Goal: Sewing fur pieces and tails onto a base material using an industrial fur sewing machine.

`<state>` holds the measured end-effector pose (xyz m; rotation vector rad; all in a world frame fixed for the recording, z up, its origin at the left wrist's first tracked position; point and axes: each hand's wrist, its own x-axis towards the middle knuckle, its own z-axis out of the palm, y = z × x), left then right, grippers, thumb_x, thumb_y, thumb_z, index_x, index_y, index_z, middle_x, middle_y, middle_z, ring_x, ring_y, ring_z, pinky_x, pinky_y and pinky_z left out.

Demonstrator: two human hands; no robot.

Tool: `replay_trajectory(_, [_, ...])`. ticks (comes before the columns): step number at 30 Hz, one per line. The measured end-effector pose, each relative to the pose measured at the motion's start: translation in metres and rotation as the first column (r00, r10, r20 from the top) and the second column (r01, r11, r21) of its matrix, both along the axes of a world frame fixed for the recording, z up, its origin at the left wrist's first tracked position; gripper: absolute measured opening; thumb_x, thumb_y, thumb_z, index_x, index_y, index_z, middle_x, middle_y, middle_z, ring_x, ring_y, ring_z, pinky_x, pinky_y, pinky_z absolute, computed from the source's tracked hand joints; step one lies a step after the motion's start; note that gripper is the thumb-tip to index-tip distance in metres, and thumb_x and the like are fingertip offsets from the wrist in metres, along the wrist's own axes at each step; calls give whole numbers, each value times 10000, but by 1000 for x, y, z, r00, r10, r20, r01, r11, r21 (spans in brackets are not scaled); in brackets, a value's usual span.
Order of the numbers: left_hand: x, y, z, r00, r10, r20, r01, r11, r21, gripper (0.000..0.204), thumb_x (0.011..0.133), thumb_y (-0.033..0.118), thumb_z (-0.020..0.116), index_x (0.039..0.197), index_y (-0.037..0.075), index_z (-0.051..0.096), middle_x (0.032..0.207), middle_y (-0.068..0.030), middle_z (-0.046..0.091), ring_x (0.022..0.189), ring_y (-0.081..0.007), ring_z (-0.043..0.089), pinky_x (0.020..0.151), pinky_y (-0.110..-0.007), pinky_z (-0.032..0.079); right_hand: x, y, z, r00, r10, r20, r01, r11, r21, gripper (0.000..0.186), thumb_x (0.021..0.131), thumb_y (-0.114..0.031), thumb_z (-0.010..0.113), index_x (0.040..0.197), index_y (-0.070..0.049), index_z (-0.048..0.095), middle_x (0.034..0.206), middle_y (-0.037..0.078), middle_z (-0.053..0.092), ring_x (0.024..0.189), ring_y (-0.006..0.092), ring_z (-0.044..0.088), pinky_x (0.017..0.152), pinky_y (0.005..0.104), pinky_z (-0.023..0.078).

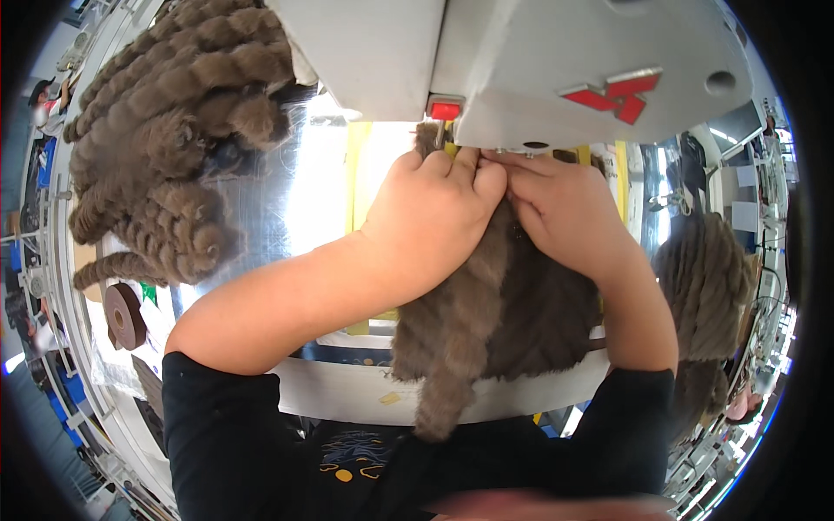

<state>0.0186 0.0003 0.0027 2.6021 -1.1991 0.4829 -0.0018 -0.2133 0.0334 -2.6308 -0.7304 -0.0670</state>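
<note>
My left hand and my right hand meet under the head of a white sewing machine. Both are curled, fingertips pressed close together on brown fur beside the needle area. A long lighter-brown fur strip runs from beneath my left hand toward my body, its end hanging over the table's near edge. Under and to the right of it lies a wider, darker fur piece, with my right hand at its far end. The fingertips are partly hidden by the machine and by each other.
Ribbed brown fur pieces are heaped at the left. A brown tape roll lies below them. More fur and scissors are at the right. Yellow tape borders the bright work surface. Other people sit far off at both sides.
</note>
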Motion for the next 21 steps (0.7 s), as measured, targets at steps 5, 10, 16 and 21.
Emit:
replay_trajectory(5, [0, 2, 2, 1000, 7, -28, -7, 1000, 7, 252, 796, 128, 653, 1035, 61, 602, 1097, -84, 730, 818, -215, 665, 685, -349, 480, -6, 11, 5, 998, -30, 49, 35, 994, -108, 273, 861, -80, 666, 1126, -69, 732, 1213, 46, 743, 899, 287, 737, 731, 409, 601])
replay_trajectory(10, [-1, -2, 1, 1000, 18, -20, -18, 1000, 9, 238, 794, 126, 653, 1017, 66, 596, 1047, -71, 719, 823, -218, 666, 687, -355, 476, -9, 15, 10, 995, -93, 21, 95, 982, -161, 280, 844, -74, 665, 1115, -59, 732, 1151, 73, 738, 831, 302, 731, 696, 425, 594])
replay_trajectory(16, [1, -3, -2, 999, 17, 32, -17, 1000, 20, 231, 797, 118, 658, 1014, 66, 602, 1053, -68, 724, 837, -221, 673, 703, -358, 496, -2, 12, 1, 997, -68, 43, 73, 992, -106, 195, 864, -85, 643, 1035, -48, 730, 1117, 86, 740, 833, 325, 733, 692, 447, 590])
replay_trajectory(21, [0, -3, -5, 998, 23, 66, -25, 999, 28, 246, 803, 114, 658, 1039, 57, 613, 1126, -77, 743, 856, -228, 683, 725, -359, 514, -8, 12, -1, 995, -77, 55, 84, 987, -136, 158, 867, -85, 637, 979, -35, 737, 1163, 77, 747, 827, 328, 732, 691, 441, 590])
